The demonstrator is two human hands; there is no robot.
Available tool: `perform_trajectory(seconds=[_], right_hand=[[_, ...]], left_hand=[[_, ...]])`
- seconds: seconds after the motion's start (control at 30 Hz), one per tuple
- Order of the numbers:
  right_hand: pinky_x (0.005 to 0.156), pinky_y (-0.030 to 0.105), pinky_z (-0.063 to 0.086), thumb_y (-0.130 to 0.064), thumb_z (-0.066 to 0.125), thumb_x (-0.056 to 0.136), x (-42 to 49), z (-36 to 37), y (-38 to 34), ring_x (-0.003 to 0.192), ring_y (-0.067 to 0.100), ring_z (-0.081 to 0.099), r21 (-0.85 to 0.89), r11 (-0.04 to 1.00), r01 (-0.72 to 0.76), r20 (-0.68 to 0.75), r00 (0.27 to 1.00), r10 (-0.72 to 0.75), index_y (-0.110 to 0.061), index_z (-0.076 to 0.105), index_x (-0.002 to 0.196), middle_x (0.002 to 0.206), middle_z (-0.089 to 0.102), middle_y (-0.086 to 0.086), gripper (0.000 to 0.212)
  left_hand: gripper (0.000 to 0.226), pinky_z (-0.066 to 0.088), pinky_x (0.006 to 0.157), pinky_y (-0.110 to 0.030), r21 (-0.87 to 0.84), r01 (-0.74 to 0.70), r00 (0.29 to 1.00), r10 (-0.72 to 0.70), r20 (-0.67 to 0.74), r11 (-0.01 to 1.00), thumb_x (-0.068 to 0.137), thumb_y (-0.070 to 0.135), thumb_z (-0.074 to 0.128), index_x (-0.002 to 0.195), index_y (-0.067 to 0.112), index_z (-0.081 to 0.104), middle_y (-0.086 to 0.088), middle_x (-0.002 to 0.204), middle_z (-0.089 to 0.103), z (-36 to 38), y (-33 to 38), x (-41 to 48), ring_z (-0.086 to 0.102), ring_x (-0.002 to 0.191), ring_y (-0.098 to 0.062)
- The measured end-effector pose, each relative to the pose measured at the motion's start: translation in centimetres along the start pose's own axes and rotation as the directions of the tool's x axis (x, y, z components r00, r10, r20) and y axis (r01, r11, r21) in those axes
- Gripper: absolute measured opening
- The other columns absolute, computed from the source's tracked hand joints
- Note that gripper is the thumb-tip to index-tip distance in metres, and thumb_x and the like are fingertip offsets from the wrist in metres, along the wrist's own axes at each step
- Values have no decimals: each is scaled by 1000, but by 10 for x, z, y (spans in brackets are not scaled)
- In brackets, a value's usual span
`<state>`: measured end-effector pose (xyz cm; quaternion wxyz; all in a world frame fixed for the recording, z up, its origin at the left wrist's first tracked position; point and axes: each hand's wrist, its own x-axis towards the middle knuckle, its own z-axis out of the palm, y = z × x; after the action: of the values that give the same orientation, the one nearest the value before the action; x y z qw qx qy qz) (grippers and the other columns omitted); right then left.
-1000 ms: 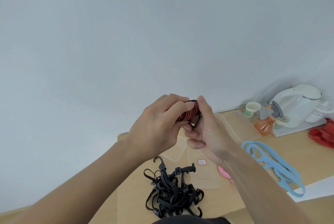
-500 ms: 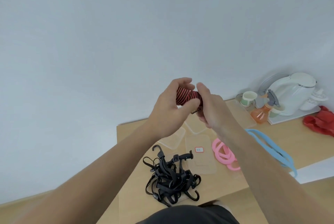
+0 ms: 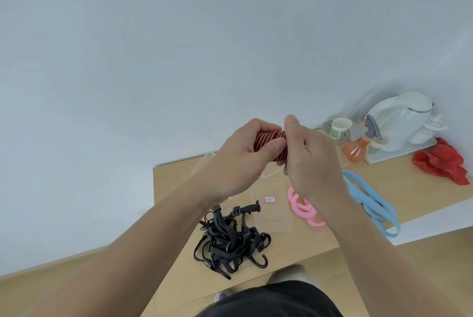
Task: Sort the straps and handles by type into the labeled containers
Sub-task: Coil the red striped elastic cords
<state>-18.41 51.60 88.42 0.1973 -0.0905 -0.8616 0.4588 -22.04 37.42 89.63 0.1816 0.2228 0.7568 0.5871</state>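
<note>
My left hand (image 3: 240,155) and my right hand (image 3: 311,163) both grip a rolled red-and-black striped strap (image 3: 267,138), held up in the air above the wooden table (image 3: 179,214). Below my hands lies a tangled pile of black straps with hooks (image 3: 230,240). Pink ring handles (image 3: 300,205) lie to its right, partly behind my right wrist. Long light-blue loop straps (image 3: 371,201) lie further right. A clear shallow container with a small red-edged label (image 3: 270,199) sits between the black pile and the pink rings; other clear containers (image 3: 202,165) are mostly hidden behind my hands.
At the back right stand a white kettle (image 3: 401,117) on a tray, paper cups (image 3: 339,128) and an orange spray bottle (image 3: 357,147). A red cloth (image 3: 442,163) lies at the far right. The wall is close behind the table. My dark-clothed lap shows at the bottom.
The hands stay on the striped strap and have turned it; the right thumb now sticks up above the roll. The view has shifted slightly, and the pink rings came into view from behind my arm.
</note>
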Motion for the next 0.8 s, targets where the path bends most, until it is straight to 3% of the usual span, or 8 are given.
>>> perform_trajectory(seconds=[0.1, 0.17, 0.27, 0.33, 0.43, 0.53, 0.63, 0.8], right_hand=[[53, 40, 38, -54, 20, 98, -5, -2, 5, 49, 20, 44, -34, 999, 42, -107, 993, -45, -9, 38, 52, 43, 40, 2, 66], [51, 36, 30, -48, 19, 99, -5, -3, 10, 49, 17, 37, -26, 999, 42, -149, 988, -46, -12, 32, 52, 43, 36, -2, 61], [57, 42, 37, -49, 17, 95, -1, -8, 15, 55, 22, 45, 25, 999, 23, -137, 990, -19, -3, 49, 61, 50, 48, 8, 66], [57, 44, 41, -51, 20, 93, 5, -13, 21, 59, 28, 52, 131, 991, -19, -92, 995, 32, -1, 54, 73, 58, 55, 14, 63], [50, 33, 46, -62, 29, 93, 17, -26, 28, 60, 17, 58, 373, 905, -202, 16, 977, 212, -8, 53, 85, 67, 60, 0, 59], [53, 32, 47, -69, 31, 93, 28, -43, 40, 63, 15, 61, 532, 781, -326, 85, 939, 334, -17, 57, 80, 66, 62, -5, 59], [60, 33, 48, -69, 30, 95, 36, -57, 46, 65, 15, 61, 618, 727, -300, 34, 934, 357, -18, 60, 70, 66, 62, -3, 64], [51, 19, 47, -56, 27, 102, 44, -76, 53, 60, 11, 63, 728, 665, -165, -60, 951, 302, 0, 63, 75, 73, 64, 11, 71]], left_hand=[[23, 41, 64, -17, 30, -11, 1000, 11, -26, 999, 104, 27, 57, 124, 15, 59, 17, 82, 60, 14, 3, -5, 55, 66, 6], [33, 52, 78, -29, 67, -39, 998, 43, -56, 997, 99, 35, 57, 125, 15, 57, 6, 101, 67, 23, 4, -6, 64, 89, -1], [40, 52, 94, -40, 93, -83, 992, 90, -84, 992, 93, 38, 53, 126, 15, 56, -1, 113, 68, 33, 7, -4, 64, 107, -18], [37, 52, 92, -30, 99, -105, 987, 116, -110, 989, 95, 36, 56, 127, 17, 57, 2, 112, 67, 39, 8, 3, 64, 105, -13], [36, 47, 82, -19, 83, -84, 977, 99, -190, 993, 96, 35, 60, 130, 23, 56, 8, 104, 66, 53, 10, 14, 62, 92, -6], [42, 45, 79, -17, 63, -48, 979, 59, -194, 997, 97, 28, 66, 137, 26, 54, 9, 104, 64, 71, 10, 24, 60, 85, -2], [44, 48, 82, -19, 75, -32, 978, 47, -203, 997, 92, 34, 64, 134, 28, 56, 8, 114, 66, 93, 13, 32, 62, 95, -3], [16, 44, 69, -12, -48, -2, 944, -14, -331, 999, 103, 22, 57, 116, 19, 65, 17, 83, 64, 132, 30, 49, 58, 69, 5]])
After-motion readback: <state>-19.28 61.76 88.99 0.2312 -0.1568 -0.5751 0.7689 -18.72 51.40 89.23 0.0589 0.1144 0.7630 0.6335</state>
